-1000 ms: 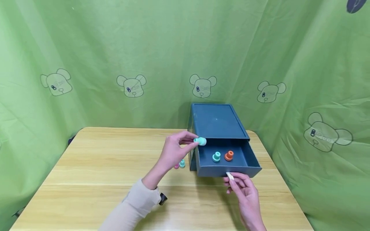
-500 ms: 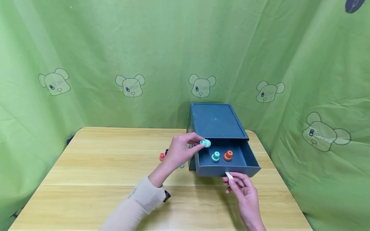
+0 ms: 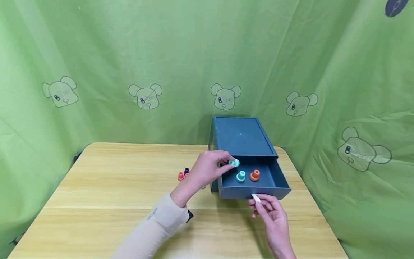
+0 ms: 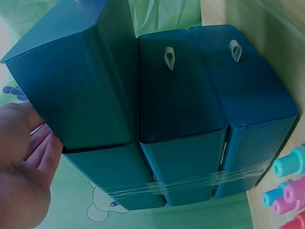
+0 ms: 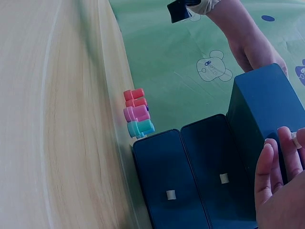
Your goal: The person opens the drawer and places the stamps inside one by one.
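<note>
At the lower right of the head view, the right hand (image 3: 275, 216) pinches the white tab (image 3: 256, 198) on the front of the blue drawer (image 3: 231, 192), which stands pulled out. Just inside, a teal peg (image 3: 240, 176) and an orange peg (image 3: 254, 175) sit upright side by side. A little beyond and to their left, the left hand (image 3: 210, 166) has another teal piece (image 3: 235, 163) between thumb and fingertips, over the drawer's rear left part. That piece lies roughly crosswise, narrow end seemingly leftward, unlike the upright pair, so its tilt matters most; the left hand is the one on it, the right well apart. I can't tell whether it touches the drawer floor.

The left forearm partly covers a cluster on the desk (image 3: 113, 180): a red peg (image 3: 180, 176) and a purple peg (image 3: 186, 171) show beside it. In the left wrist view the drawer wall hides the fingertips and their piece. Behind stand the cabinet (image 3: 240, 135) and green curtain (image 3: 181, 72).
</note>
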`<action>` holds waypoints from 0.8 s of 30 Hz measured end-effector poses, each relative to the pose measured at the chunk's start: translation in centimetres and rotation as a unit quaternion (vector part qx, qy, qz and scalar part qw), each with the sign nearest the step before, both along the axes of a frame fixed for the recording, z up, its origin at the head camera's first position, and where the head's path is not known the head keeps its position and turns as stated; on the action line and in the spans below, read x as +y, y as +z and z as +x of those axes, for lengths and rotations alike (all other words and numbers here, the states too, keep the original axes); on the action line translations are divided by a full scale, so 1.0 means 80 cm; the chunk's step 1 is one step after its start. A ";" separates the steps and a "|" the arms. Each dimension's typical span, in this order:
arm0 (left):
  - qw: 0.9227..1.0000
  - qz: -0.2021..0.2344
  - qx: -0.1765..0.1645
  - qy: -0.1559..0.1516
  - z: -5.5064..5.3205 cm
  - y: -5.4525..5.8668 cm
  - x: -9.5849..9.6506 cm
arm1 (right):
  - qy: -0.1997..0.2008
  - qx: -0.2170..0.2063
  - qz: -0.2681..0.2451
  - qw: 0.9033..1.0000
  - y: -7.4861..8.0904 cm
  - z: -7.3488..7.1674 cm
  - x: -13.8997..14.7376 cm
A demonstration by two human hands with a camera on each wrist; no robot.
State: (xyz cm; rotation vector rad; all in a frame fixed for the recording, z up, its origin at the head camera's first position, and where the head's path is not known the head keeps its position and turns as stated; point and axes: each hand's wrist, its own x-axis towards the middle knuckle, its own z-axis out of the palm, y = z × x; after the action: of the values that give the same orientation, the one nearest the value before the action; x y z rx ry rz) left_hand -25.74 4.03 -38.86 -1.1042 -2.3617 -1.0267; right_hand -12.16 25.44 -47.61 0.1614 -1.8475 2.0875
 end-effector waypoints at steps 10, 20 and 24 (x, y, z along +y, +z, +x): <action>0.997 -0.072 -0.002 -0.011 -0.003 0.009 0.005 | 0.000 -0.006 0.006 1.000 0.002 0.000 0.000; 0.992 -0.127 -0.021 -0.003 -0.003 0.019 0.011 | 0.000 -0.003 0.005 1.000 0.002 0.000 -0.001; 0.989 -0.149 -0.015 0.002 -0.003 0.022 0.012 | 0.001 0.000 0.003 1.000 0.002 0.000 -0.001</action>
State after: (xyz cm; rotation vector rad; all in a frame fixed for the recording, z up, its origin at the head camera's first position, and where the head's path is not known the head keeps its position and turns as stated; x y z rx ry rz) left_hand -25.97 5.03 -37.12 -1.1908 -2.5998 -0.7081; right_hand -12.16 25.38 -47.48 0.1662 -1.8554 2.0829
